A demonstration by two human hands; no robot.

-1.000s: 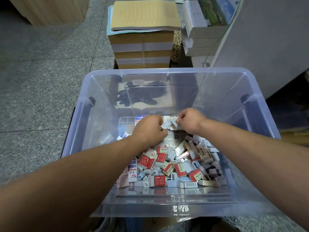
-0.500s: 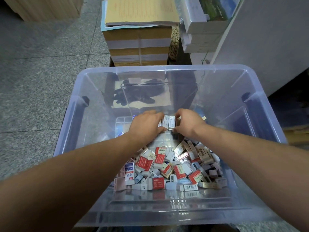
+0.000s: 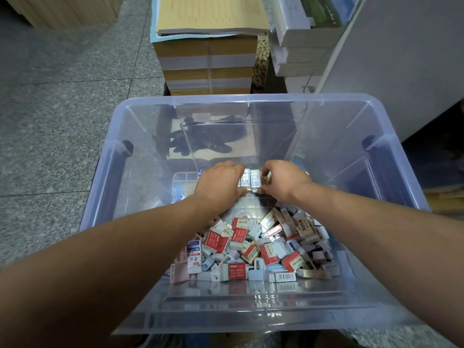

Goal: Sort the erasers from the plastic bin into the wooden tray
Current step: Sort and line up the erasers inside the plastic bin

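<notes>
Several erasers [image 3: 251, 178] between both hands' fingers [image 3: 269, 170]

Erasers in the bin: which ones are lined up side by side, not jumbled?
The short row of white-wrapped erasers pinched between left hand and right hand, beyond the loose pile.

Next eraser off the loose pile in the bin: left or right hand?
Right, probably. The left hand grips the row of erasers between thumb and fingers; the right hand only pinches its end, and the loose pile starts right by its wrist.
</notes>
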